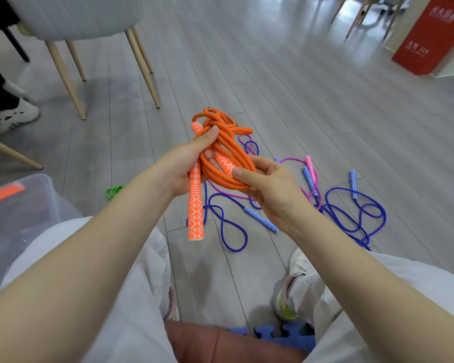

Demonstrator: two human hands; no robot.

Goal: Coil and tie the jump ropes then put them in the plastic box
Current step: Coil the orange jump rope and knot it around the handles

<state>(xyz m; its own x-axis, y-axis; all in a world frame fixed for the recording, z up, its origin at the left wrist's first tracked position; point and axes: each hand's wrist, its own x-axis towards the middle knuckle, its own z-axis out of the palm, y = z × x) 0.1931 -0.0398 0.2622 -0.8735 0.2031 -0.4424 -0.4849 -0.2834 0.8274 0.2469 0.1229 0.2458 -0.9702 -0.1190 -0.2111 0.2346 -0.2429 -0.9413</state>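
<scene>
the left hand (186, 163) pinches the orange rope (226, 153) coil against one handle, thumb pressed on top; the right hand (268, 184) cups the loops from below, thumb over them. keep the left pinch firm so the wraps above it stay snug while tying. the plastic box (24, 205) waits left of the grip.

The orange rope (222, 153) is bunched in loose coils and held above the floor, one patterned handle (195, 205) hanging straight down. Blue ropes (351, 213) and a pink rope (309, 174) sprawl uncoiled on the floor beyond. A green rope (113, 191) lies coiled near the clear plastic box (24, 205) at left.
</scene>
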